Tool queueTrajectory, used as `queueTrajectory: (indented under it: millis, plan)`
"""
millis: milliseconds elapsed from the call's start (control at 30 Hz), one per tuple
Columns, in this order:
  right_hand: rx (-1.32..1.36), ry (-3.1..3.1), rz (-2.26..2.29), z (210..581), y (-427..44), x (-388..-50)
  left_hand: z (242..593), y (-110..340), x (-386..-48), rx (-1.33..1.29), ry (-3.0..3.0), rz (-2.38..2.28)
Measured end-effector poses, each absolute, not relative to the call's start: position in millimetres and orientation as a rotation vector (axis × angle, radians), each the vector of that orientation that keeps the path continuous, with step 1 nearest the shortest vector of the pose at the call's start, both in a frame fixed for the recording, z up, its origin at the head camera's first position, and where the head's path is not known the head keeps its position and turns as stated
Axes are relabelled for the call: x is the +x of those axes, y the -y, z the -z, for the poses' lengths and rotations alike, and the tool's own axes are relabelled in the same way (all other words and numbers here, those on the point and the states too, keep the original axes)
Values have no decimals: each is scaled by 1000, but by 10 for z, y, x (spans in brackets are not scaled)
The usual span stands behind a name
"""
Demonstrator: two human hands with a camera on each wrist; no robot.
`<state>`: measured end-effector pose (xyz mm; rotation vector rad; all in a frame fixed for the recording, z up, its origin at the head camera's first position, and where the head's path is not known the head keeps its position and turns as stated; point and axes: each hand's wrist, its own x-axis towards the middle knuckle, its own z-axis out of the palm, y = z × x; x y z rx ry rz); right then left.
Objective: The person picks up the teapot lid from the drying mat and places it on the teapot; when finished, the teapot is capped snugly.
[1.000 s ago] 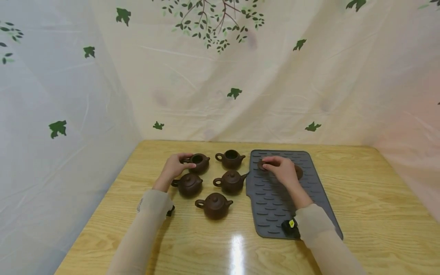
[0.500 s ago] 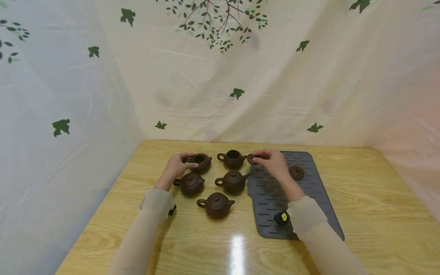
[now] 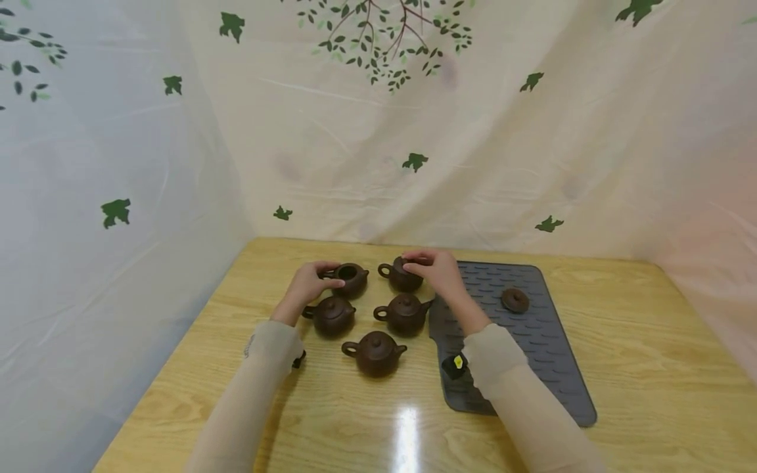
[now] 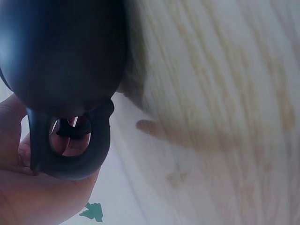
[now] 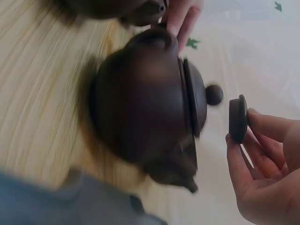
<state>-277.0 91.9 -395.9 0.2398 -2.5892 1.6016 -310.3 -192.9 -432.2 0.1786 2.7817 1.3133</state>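
Observation:
My left hand [image 3: 307, 282] grips a lidless dark brown teapot [image 3: 356, 285] at the back left, its thumb by the open rim. A teapot handle [image 4: 70, 168] hides part of that hand in the left wrist view. My right hand [image 3: 440, 270] pinches a round brown teapot lid [image 5: 238, 119] between thumb and fingers. In the head view this lid is over the mouth of the back right teapot [image 3: 405, 282]; whether it touches the rim I cannot tell. Just in front stands a lidded teapot [image 3: 406, 316], seen close in the right wrist view.
Two more lidded teapots stand nearer, one at left [image 3: 333, 318] and one in front [image 3: 376, 356]. A dark grey ridged mat [image 3: 550, 368] lies at right, bearing another brown lid [image 3: 515, 300]. A patterned cloth [image 3: 355, 131] hangs behind the wooden table [image 3: 284, 420].
My right hand has picked the lid off the grey mat and carried it left to above the back right teapot. My left hand keeps its hold on the back left teapot.

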Motion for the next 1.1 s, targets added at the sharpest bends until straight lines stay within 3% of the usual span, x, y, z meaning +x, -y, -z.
queueTrajectory:
  millis: [633, 1100]
  plan:
    - [322, 2730, -1628, 3931, -126, -3118, 4331, 1887, -3112, 207, -2809, -1316]
    - [349, 2808, -1495, 3995, 57, -3224, 4325, 1914, -3106, 213, -2816, -1310]
